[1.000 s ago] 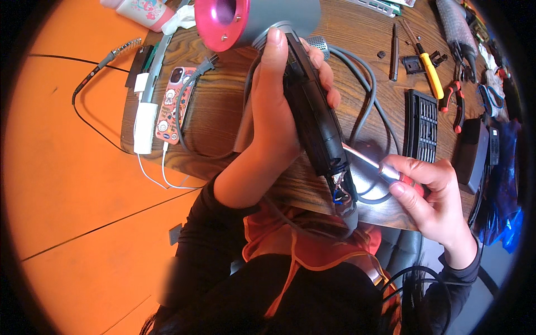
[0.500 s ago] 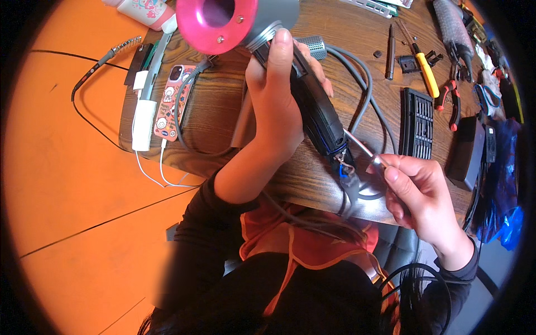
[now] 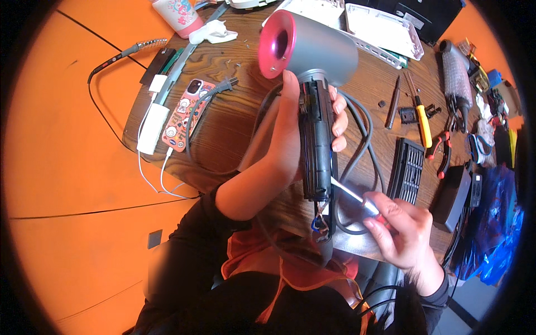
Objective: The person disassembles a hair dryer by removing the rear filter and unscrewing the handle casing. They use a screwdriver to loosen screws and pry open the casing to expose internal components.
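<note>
A grey hair dryer (image 3: 332, 47) with a pink ring is held up over the table's near edge. My left hand (image 3: 286, 131) is wrapped round its handle, thumb on the near side and fingertips showing on the right. The handle's outer shell is off along the front, baring a long black inner part (image 3: 318, 145). Blue and brown wires (image 3: 319, 222) show at its lower end. Closed round a screwdriver (image 3: 348, 190), my right hand (image 3: 405, 229) sets the metal shaft's tip against the handle's lower right side. The screwdriver's grip is mostly hidden by my fingers.
On the right lie a yellow-handled screwdriver (image 3: 424, 125), red-and-black pliers (image 3: 443, 153), a bit case (image 3: 406, 170) and a blue plastic bag (image 3: 491, 223). A phone (image 3: 184, 120), power strip (image 3: 153, 131) and soldering iron (image 3: 114, 58) are at left. Grey cable (image 3: 368, 131) loops behind the handle.
The hair dryer has turned so its handle points almost straight down, and its grey barrel shows more fully. The screwdriver's tip stays at the handle's lower right side. The view has shifted.
</note>
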Tool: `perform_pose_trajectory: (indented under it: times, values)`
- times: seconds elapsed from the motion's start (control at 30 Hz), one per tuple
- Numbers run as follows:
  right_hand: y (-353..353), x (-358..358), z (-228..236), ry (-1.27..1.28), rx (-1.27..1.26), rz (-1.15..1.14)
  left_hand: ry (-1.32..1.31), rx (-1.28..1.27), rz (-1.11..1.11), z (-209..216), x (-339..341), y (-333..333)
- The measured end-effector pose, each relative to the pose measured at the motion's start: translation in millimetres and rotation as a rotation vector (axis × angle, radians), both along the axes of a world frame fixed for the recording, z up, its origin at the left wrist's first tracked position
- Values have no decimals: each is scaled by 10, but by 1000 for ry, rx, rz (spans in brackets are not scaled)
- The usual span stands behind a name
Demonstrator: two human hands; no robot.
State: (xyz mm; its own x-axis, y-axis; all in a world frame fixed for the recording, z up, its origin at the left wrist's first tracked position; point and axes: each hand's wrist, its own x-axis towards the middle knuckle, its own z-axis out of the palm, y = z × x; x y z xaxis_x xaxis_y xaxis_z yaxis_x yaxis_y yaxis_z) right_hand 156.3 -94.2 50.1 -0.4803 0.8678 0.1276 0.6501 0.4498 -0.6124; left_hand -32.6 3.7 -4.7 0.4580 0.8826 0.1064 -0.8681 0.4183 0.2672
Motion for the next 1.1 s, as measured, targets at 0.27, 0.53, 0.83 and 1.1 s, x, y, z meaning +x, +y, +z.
perform_pose_trajectory:
  times: [0.27,0.53,0.83,1.1]
  values:
    - [-130,-33,25,27,2,-19,-9,137,-16,-4,28,-22]
    - [-146,-71,-31,220,-265,-123,378,199,136,9,14,-83]
    - [-134,-32,-193,560,-619,-244,306,148,175,62,-1,-111]
    - [-100,85,-285,938,-892,-174,288,207,153,181,-21,-125]
